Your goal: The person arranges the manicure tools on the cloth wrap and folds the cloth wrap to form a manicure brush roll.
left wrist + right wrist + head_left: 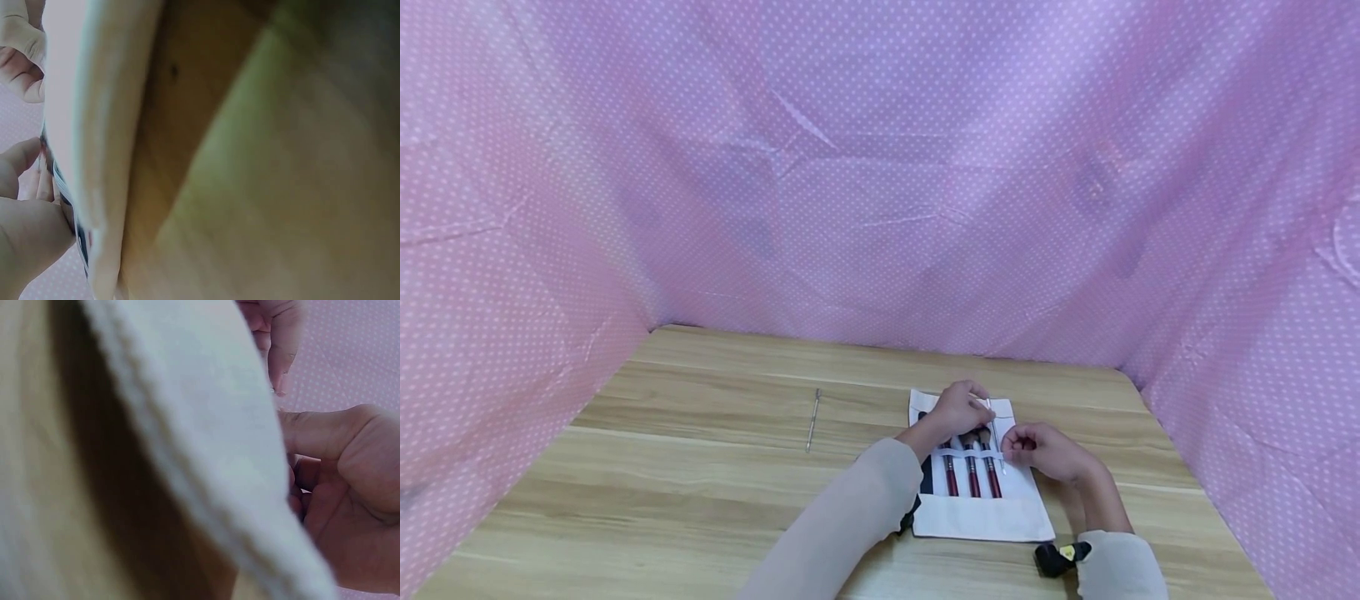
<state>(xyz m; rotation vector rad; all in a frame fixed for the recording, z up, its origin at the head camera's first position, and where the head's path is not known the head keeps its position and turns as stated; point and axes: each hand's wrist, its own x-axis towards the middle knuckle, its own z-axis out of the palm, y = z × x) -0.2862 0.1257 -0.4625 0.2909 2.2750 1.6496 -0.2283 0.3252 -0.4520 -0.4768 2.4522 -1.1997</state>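
Observation:
A white fabric brush roll (985, 518) lies unfolded on the table. Several makeup brushes with dark red handles (973, 479) sit under its white elastic band (958, 453), beside a dark strip-like item (927, 477) at the left. My left hand (957, 410) reaches over the brush heads and pinches a thin metal rod (997, 437) near its upper end. The rod's lower part lies at the band's right end. There my right hand (1047, 451) pinches the band's edge between thumb and fingers. In both wrist views the roll's edge hides the fingertips partly.
Another slim metal rod (812, 421) with a small shaped tip lies to the left on the wooden table (700, 467). Pink dotted cloth (880, 208) hangs around the table's back and sides. A black wrist device (1056, 558) sits by the right sleeve.

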